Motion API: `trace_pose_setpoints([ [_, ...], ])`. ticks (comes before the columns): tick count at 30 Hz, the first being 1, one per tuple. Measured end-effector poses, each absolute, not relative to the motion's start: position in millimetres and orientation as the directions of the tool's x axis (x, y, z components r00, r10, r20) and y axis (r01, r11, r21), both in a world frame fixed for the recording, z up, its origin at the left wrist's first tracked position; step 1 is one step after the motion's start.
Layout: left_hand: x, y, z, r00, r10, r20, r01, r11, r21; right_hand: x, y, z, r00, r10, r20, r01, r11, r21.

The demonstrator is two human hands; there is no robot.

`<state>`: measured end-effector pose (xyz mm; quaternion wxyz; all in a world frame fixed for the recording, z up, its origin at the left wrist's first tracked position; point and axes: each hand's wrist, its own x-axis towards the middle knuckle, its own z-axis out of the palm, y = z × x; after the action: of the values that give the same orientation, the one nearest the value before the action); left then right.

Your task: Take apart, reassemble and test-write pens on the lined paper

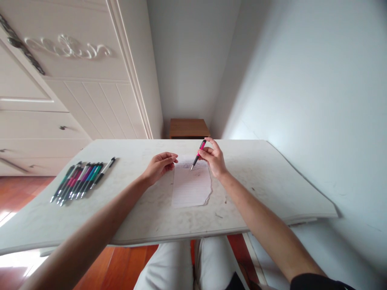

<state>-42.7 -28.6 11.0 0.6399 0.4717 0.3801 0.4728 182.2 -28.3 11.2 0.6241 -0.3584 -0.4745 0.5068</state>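
My right hand (pixel 214 159) is closed round a pink and black pen (pixel 198 154), its tip pointing down just above the top of a torn sheet of lined paper (pixel 191 186). Faint scribbles mark the upper part of the sheet. My left hand (pixel 160 165) rests at the sheet's upper left corner, fingers curled loosely and pressing on the paper's edge. The paper lies in the middle of a white table (pixel 266 181).
A row of several pens (pixel 81 181) in green, pink, purple, blue and white lies on the table's left side. A white cabinet (pixel 69 80) stands at the left, a small wooden stand (pixel 188 128) behind the table, and a white wall (pixel 317 100) at the right.
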Motion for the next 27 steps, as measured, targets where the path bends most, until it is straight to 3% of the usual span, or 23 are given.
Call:
trace_pose_setpoints([
  [11, -44.4, -26.7, 11.5, 0.228, 0.973, -0.03, -0.182, 0.073, 0.981, 179.5, -30.9, 13.6, 0.007, 0.984, 0.177, -0.321, 0.17, -0.932],
  [15, -49.5, -21.0, 4.2, 0.141, 0.98, 0.14, 0.11, -0.156, 0.981, 178.4, -31.3, 13.9, 0.01, 0.995, 0.096, -0.397, 0.092, -0.913],
  [19, -56.6, -14.3, -5.3, 0.263, 0.903, 0.34, 0.441, -0.426, 0.79, 180.3, -30.0, 15.1, -0.002, 1.0, 0.011, -0.432, 0.009, -0.902],
  [23, -60.8, -12.5, -11.6, 0.447, 0.842, 0.303, 0.596, -0.532, 0.601, 182.5, -28.1, 16.7, -0.037, 0.998, -0.044, -0.435, -0.055, -0.899],
  [27, -60.4, -15.1, -12.7, 0.5, 0.824, 0.265, 0.627, -0.556, 0.546, 185.8, -25.6, 19.0, -0.028, 0.998, -0.053, -0.527, -0.06, -0.848],
])
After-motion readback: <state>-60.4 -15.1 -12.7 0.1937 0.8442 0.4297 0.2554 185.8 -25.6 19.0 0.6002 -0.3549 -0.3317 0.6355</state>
